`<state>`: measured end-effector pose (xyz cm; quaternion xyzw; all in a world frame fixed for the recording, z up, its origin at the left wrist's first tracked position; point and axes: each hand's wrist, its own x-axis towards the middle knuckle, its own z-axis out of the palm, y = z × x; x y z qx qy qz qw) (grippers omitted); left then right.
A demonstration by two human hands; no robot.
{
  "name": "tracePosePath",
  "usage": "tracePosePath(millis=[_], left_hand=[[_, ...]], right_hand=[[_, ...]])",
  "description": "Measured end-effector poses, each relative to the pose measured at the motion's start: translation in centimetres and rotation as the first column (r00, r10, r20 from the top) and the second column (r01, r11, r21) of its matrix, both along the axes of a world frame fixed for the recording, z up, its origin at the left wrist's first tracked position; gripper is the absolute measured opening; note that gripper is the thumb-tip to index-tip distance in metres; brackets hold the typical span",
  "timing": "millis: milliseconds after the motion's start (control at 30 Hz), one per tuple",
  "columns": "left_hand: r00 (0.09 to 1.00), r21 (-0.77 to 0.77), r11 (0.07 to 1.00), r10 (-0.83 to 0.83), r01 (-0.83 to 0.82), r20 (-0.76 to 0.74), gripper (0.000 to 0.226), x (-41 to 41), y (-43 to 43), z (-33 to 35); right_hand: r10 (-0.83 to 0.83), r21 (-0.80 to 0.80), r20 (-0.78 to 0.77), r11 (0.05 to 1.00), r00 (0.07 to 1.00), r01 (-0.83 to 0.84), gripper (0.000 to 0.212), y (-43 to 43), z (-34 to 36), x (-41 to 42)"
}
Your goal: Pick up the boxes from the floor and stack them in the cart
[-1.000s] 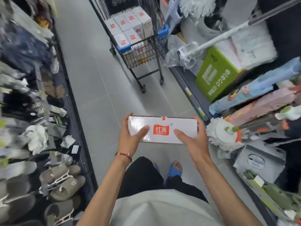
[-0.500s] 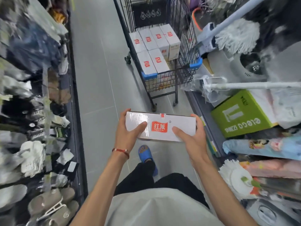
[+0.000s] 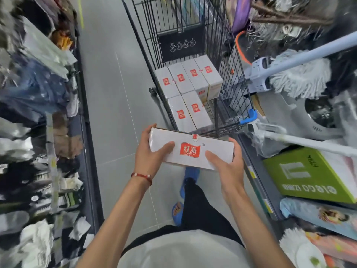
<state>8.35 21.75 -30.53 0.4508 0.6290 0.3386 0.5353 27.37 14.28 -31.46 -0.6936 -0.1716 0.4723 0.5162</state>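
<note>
I've got the white box point(image 3: 190, 149) w/ both hands: left hand point(image 3: 152, 153) and right hand point(image 3: 227, 169) curl round its ends, thumbs on top, right by the cart point(image 3: 229, 89) w/ stacked boxes point(image 3: 181, 78) inside.

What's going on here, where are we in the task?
A person holds a white box with a red label, left hand on its left end and right hand on its right end, just short of the near end of the wire cart. Six matching boxes show on top inside the cart, four in the far row and two nearer. The held one is not in yet.
</note>
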Motion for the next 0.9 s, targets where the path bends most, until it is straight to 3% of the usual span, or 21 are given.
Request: tracePosePath(millis=[433, 667, 900], left_hand=[[0.997, 0.031, 0.997, -0.070, 0.071, -0.038, 0.057, 4.5, 18.2, 1.2], [0.975, -0.014, 0.975, -0.221, 0.221, 0.007, 0.058, 5.9, 25.4, -0.2], [0.859, -0.039, 0.860, -0.511, 0.510, -0.037, 0.064, 6.0, 32.3, -0.9]], right_hand=[[-0.043, -0.029, -0.015, 0.999, 0.999, 0.043, 0.078, 17.4, 0.2, 4.2], [-0.264, -0.054, -0.025, 0.963, 0.964, 0.263, 0.079, 21.3, -0.2, 3.6], [-0.519, -0.066, -0.007, 0.853, 0.855, 0.517, 0.081, 23.4, -0.1, -0.4]])
